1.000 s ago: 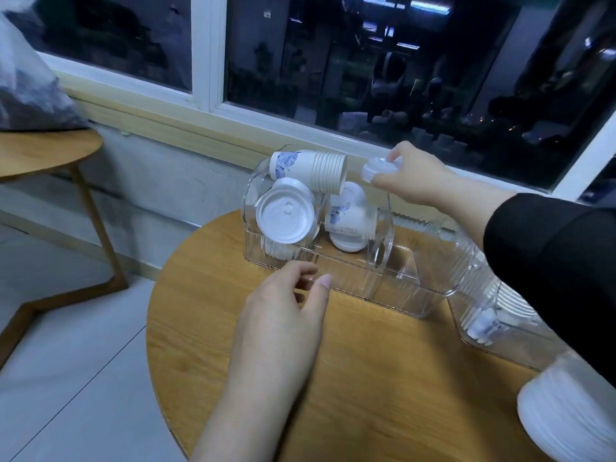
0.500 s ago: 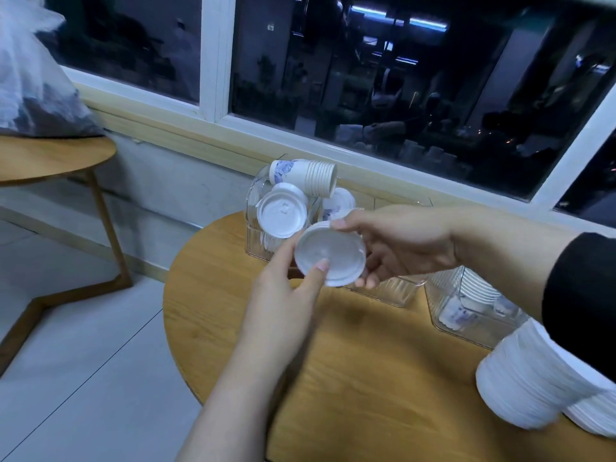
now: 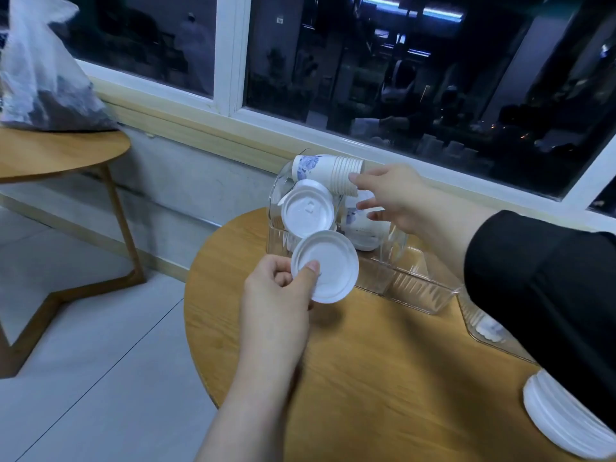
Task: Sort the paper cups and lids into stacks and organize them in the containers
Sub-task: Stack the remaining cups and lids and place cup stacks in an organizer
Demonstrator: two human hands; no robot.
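Observation:
My left hand (image 3: 278, 288) pinches a white lid (image 3: 328, 266) by its left rim, just in front of the clear container (image 3: 413, 283). Inside the container's left compartment, a stack of paper cups (image 3: 328, 171) lies on its side on top, with another white lid (image 3: 308, 211) leaning below it and more cups (image 3: 361, 228) behind. My right hand (image 3: 395, 198) reaches over the container with its fingers spread, the fingertips touching the rims of the lying cup stack. It holds nothing that I can see.
The round wooden table (image 3: 383, 378) carries a second clear container (image 3: 485, 326) with cups at the right, partly hidden by my black sleeve. A stack of white lids (image 3: 560, 418) lies at the lower right. A side table (image 3: 50, 155) with a plastic bag (image 3: 43, 81) stands left.
My right hand passed the lid to my left hand, then moved back up to the cup stack in the container. My left hand now holds the lid alone.

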